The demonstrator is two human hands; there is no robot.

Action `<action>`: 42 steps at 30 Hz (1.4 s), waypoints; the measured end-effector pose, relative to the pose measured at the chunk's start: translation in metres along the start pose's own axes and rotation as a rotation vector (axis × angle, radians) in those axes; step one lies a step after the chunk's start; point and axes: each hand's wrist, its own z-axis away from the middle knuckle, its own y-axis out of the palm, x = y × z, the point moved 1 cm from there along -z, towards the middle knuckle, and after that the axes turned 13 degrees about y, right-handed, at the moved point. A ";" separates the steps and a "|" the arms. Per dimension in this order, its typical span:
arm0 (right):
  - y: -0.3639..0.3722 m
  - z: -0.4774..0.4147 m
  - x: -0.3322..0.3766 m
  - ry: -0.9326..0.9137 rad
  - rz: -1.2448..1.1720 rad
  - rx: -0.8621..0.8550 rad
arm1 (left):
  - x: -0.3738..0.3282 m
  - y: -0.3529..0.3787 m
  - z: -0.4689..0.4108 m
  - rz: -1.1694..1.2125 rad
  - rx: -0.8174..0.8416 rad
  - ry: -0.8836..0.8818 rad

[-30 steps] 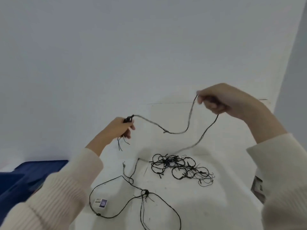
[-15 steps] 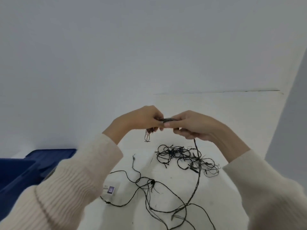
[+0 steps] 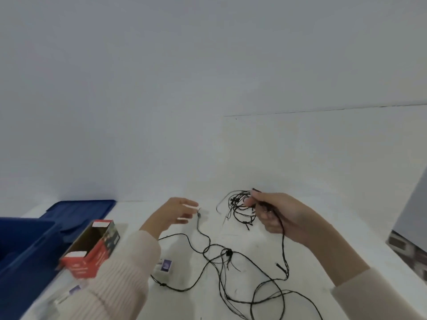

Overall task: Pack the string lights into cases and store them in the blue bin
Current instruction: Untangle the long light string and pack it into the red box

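Note:
Black string lights (image 3: 231,262) sprawl in loose loops over the white table (image 3: 323,158), with a tighter tangle (image 3: 240,209) farther back. My right hand (image 3: 279,215) grips a folded length of the wire, which hangs down from the fist to the table. My left hand (image 3: 178,213) hovers just left of a free wire end (image 3: 199,214), fingers spread and holding nothing. An open red cardboard case (image 3: 92,248) lies on its side by my left sleeve. The blue bin (image 3: 25,250) stands at the left edge.
The bin's blue lid (image 3: 78,211) lies flat behind the red case. A small white and purple tag (image 3: 165,265) lies on the table near the wire. A grey panel (image 3: 413,204) stands at the right edge.
My hands have come apart and dropped toward the table. The left hand let go of the wire; the right kept it. The view tilted down, so the red case came into sight.

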 end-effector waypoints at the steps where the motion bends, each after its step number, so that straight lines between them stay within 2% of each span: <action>1: 0.000 -0.002 -0.001 -0.014 -0.027 0.010 | 0.010 0.002 -0.006 -0.017 0.001 -0.041; 4: 0.003 -0.009 -0.004 -0.061 -0.006 0.007 | 0.036 0.011 -0.031 -0.088 -0.054 -0.115; 7: 0.001 -0.020 -0.004 -0.081 -0.040 -0.039 | 0.056 0.021 -0.060 -0.328 -0.150 -0.137; 12: -0.004 -0.039 -0.006 -0.062 -0.084 -0.062 | 0.079 0.034 -0.089 -0.588 -0.158 -0.154; 14: -0.004 -0.047 -0.006 -0.055 -0.110 -0.078 | 0.082 0.034 -0.096 -0.622 -0.153 -0.164; 16: -0.005 -0.055 -0.006 -0.055 -0.139 -0.114 | 0.074 0.035 -0.099 -0.536 -0.131 -0.138; 20: -0.002 -0.069 -0.001 -0.097 -0.143 -0.275 | 0.018 0.046 -0.073 0.072 -0.015 0.003; 22: 0.004 -0.074 0.004 -0.137 -0.104 -0.339 | -0.021 0.050 -0.054 0.254 0.060 0.108; 25: 0.016 -0.071 0.015 -0.199 -0.096 -0.304 | -0.074 0.047 -0.032 0.319 0.072 0.255; 28: 0.025 -0.050 0.030 -0.329 -0.176 -0.231 | -0.115 0.041 -0.008 0.288 -0.003 0.389; 31: 0.030 -0.021 0.054 -0.393 -0.040 -0.247 | -0.152 0.040 0.012 0.137 -0.124 0.539; 33: 0.032 0.000 0.078 -0.436 0.003 -0.234 | -0.175 0.049 0.030 0.239 -0.131 0.603; 35: 0.030 0.021 0.107 -0.489 -0.055 -0.208 | -0.187 0.065 0.045 0.413 -0.013 0.618; 37: 0.024 0.045 0.136 -0.540 -0.132 -0.221 | -0.193 0.080 0.058 0.373 0.193 0.624; 39: 0.008 0.069 0.164 -0.627 -0.184 -0.330 | -0.193 0.087 0.066 0.166 0.406 0.622; 42: -0.036 0.101 0.191 -0.778 -0.120 -0.726 | -0.185 0.065 0.059 -0.262 0.634 0.517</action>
